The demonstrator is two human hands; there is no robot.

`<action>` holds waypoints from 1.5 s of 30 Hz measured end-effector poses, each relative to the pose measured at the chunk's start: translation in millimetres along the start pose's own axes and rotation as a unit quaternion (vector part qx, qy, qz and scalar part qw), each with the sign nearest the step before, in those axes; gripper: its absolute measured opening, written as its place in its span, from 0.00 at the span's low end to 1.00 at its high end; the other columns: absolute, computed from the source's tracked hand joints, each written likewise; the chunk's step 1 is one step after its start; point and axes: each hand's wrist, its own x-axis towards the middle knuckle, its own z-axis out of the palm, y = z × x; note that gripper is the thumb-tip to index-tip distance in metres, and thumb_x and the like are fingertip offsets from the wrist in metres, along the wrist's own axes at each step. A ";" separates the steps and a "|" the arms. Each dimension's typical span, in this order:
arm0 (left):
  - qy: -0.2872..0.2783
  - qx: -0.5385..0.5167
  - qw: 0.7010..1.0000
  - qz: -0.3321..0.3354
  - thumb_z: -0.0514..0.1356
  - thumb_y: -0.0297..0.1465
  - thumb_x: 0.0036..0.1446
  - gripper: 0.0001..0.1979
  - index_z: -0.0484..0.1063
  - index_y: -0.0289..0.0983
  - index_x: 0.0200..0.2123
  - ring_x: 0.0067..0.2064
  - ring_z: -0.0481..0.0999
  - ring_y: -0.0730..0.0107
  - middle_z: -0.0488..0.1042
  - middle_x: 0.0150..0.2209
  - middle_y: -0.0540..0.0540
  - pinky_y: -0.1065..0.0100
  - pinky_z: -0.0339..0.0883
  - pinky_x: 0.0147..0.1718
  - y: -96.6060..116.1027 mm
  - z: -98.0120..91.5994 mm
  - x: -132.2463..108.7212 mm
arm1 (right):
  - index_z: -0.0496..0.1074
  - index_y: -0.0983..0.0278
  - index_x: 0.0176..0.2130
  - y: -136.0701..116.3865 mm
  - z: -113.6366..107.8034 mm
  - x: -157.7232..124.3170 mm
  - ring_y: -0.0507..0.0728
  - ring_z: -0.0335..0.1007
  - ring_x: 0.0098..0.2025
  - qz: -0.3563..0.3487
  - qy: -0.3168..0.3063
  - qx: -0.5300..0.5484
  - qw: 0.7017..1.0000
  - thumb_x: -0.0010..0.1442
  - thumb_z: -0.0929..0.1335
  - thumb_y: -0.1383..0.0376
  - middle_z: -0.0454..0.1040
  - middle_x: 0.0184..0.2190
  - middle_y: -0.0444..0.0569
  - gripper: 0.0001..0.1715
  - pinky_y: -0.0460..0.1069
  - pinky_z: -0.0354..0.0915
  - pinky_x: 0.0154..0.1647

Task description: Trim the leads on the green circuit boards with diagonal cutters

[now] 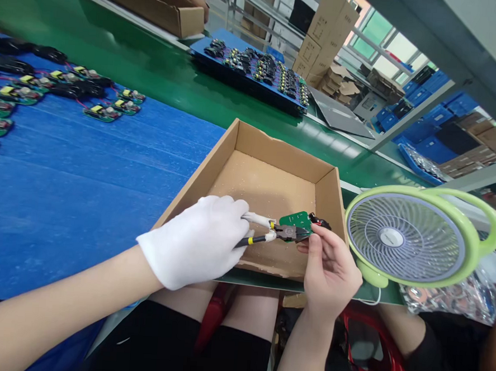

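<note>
My left hand (202, 241), in a white glove, is closed around the handles of a pair of pliers (287, 232) that look like cutters. Their jaws point right and lie against the near edge of a green circuit board (295, 219). My bare right hand (331, 263) pinches that board by its right side, with black parts (319, 220) and a bit of red wire beside the fingertips. Both hands are above an open cardboard box (240, 176), whose bottom is dotted with small specks. Whether the jaws are closed on a lead cannot be made out.
A green fan (404, 237) stands right of the box. Several wired boards (103, 112) lie on the blue mat (104, 199) at left. A blue tray (223, 35) of boards and a long carton (158, 3) stand behind. At right sits another person (443, 348) near bagged parts (451, 293).
</note>
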 end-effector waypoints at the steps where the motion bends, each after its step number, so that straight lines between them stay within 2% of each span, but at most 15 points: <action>1: -0.001 0.001 1.000 0.000 0.60 0.29 0.68 0.17 0.88 0.41 0.52 0.45 0.86 0.42 0.84 0.47 0.38 0.49 0.75 0.40 -0.3 0.3 -0.1 | 0.88 0.60 0.46 -0.3 0.0 0.1 0.56 0.90 0.30 0.003 0.000 0.003 1.000 0.73 0.77 0.64 0.91 0.37 0.47 0.05 0.44 0.87 0.34; 6: -0.002 0.009 1.000 0.002 0.59 0.29 0.68 0.18 0.88 0.42 0.52 0.44 0.86 0.44 0.84 0.46 0.39 0.50 0.74 0.39 -1.5 1.6 -0.9 | 0.88 0.61 0.47 -2.5 0.0 -0.1 0.58 0.91 0.30 0.014 -0.002 -0.017 1.000 0.76 0.74 0.59 0.91 0.35 0.48 0.11 0.48 0.89 0.36; 9: 0.005 0.019 1.000 0.006 0.59 0.29 0.67 0.17 0.88 0.41 0.50 0.42 0.85 0.44 0.84 0.44 0.39 0.51 0.72 0.36 -1.3 2.6 -0.9 | 0.88 0.61 0.47 -2.7 -0.4 -0.6 0.57 0.90 0.29 0.015 0.001 -0.017 1.000 0.77 0.73 0.60 0.90 0.35 0.47 0.11 0.47 0.89 0.36; 17: 0.097 0.042 0.993 0.053 0.60 0.28 0.64 0.12 0.85 0.39 0.34 0.31 0.79 0.52 0.77 0.31 0.41 0.55 0.66 0.31 -4.7 9.1 -2.0 | 0.88 0.61 0.48 -3.9 -0.3 -0.3 0.57 0.89 0.29 0.007 -0.001 -0.020 1.000 0.77 0.73 0.62 0.90 0.35 0.47 0.11 0.47 0.89 0.35; 20: 0.105 0.037 0.992 0.053 0.60 0.30 0.66 0.12 0.86 0.38 0.36 0.32 0.79 0.53 0.77 0.32 0.40 0.56 0.65 0.30 -4.7 8.0 -2.9 | 0.87 0.61 0.48 -3.5 1.1 0.0 0.58 0.90 0.30 -0.016 -0.001 -0.053 0.998 0.76 0.72 0.63 0.91 0.37 0.49 0.10 0.48 0.89 0.36; 26: 0.081 0.057 0.995 0.012 0.58 0.30 0.66 0.16 0.89 0.40 0.43 0.35 0.81 0.48 0.80 0.36 0.38 0.52 0.67 0.32 -3.2 7.1 -3.0 | 0.87 0.61 0.48 -0.8 4.5 0.0 0.57 0.90 0.30 -0.058 0.005 -0.096 0.994 0.74 0.72 0.67 0.92 0.40 0.50 0.10 0.46 0.88 0.37; 30: 0.069 0.055 0.996 0.000 0.56 0.30 0.68 0.18 0.89 0.38 0.43 0.36 0.81 0.46 0.80 0.37 0.38 0.51 0.68 0.33 -3.4 7.7 -1.6 | 0.87 0.62 0.50 0.4 5.1 0.1 0.58 0.92 0.33 -0.071 0.003 -0.106 0.992 0.73 0.72 0.69 0.92 0.41 0.51 0.11 0.46 0.88 0.41; 35: 0.055 0.049 0.997 -0.006 0.56 0.31 0.69 0.18 0.88 0.39 0.44 0.36 0.82 0.46 0.80 0.37 0.38 0.52 0.67 0.33 -1.8 5.7 -1.5 | 0.87 0.62 0.50 0.1 6.0 0.6 0.58 0.91 0.32 -0.086 0.011 -0.131 0.988 0.74 0.72 0.67 0.92 0.41 0.51 0.11 0.47 0.89 0.39; 45: 0.066 0.073 0.995 0.006 0.56 0.30 0.68 0.17 0.88 0.39 0.42 0.35 0.81 0.47 0.78 0.34 0.39 0.53 0.64 0.32 -0.7 2.9 0.5 | 0.87 0.59 0.52 1.4 6.3 -1.2 0.58 0.92 0.34 -0.096 0.011 -0.150 0.984 0.74 0.72 0.69 0.92 0.42 0.49 0.13 0.48 0.90 0.41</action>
